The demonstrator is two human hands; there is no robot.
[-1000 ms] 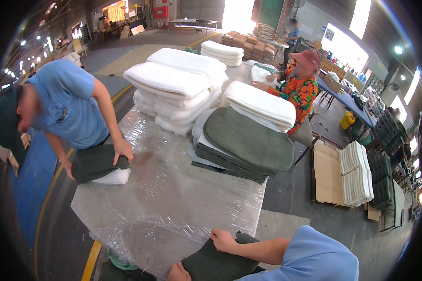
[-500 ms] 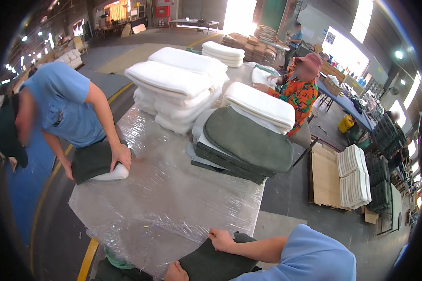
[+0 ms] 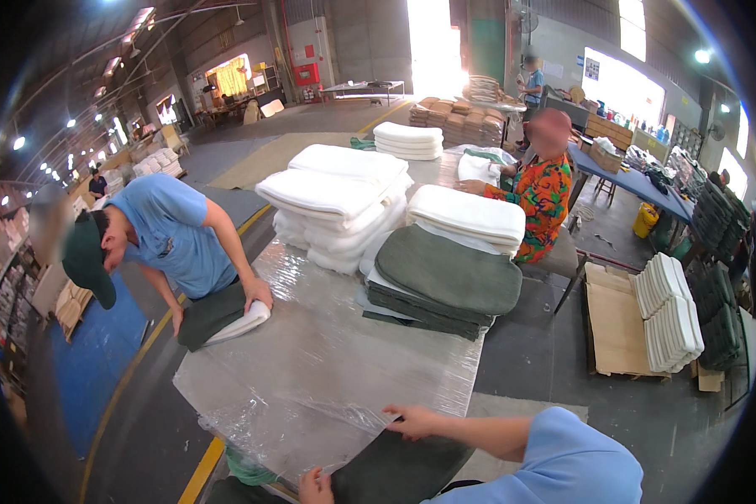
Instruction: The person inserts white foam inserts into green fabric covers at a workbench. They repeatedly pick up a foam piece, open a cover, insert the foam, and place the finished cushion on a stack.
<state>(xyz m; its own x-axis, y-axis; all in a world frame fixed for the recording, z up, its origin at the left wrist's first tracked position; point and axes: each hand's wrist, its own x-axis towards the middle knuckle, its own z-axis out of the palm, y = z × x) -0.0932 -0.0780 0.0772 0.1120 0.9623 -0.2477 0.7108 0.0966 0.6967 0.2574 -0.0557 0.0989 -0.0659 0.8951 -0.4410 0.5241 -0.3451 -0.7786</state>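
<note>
A dark green piece of fabric point(image 3: 407, 466), perhaps a cushion cover, lies over the table's near edge, its lower part cut off by the frame. At its far edge my right hand point(image 3: 413, 422) holds a corner loosely between thumb and fingers. My left hand point(image 3: 316, 487) grips its left edge, only partly in view. Beyond stands a stack of dark green covers point(image 3: 445, 269), with white padded pieces point(image 3: 466, 210) behind it. Across the table a co-worker in blue point(image 3: 168, 227) presses a dark green cover point(image 3: 214, 315) around a white pad point(image 3: 239, 323).
Plastic film covers the table point(image 3: 311, 361). A tall pile of white pads point(image 3: 336, 193) stands farther back. Another co-worker in a patterned shirt point(image 3: 546, 197) sits at the right side. White pads point(image 3: 665, 311) stand on a cardboard-topped pallet point(image 3: 617, 319) at right.
The view has tilted up and turned left, shifting the scene right and down. My right hand's fingers have loosened on the fabric's corner. The co-worker at left still handles the same cover.
</note>
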